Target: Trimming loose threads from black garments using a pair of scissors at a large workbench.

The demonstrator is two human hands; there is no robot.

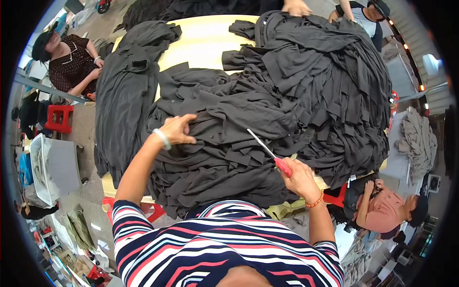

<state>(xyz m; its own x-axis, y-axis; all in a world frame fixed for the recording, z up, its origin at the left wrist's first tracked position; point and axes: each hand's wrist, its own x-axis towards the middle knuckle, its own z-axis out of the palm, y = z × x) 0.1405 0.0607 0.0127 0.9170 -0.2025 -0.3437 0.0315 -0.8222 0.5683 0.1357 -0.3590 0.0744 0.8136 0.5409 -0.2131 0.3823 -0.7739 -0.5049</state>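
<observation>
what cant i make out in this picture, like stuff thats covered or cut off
- Head view: most of the handle of the red-handled tool, covered by the right hand.
- Head view: the palm of the left hand, hidden by its own back.
- Head view: much of the yellow tabletop, buried under dark fabric.
- Head view: the arm of a co-worker's hand at the far side, cut off by the top edge.

Pale yellow surface (205, 45), bare patch at far middle, carries crumpled dark cloth nearly all over: left heap (124, 105) running along that side, middle heap (215, 100) spread to the near edge, bulky right heap (330, 81) piled in overlapping folds.
</observation>
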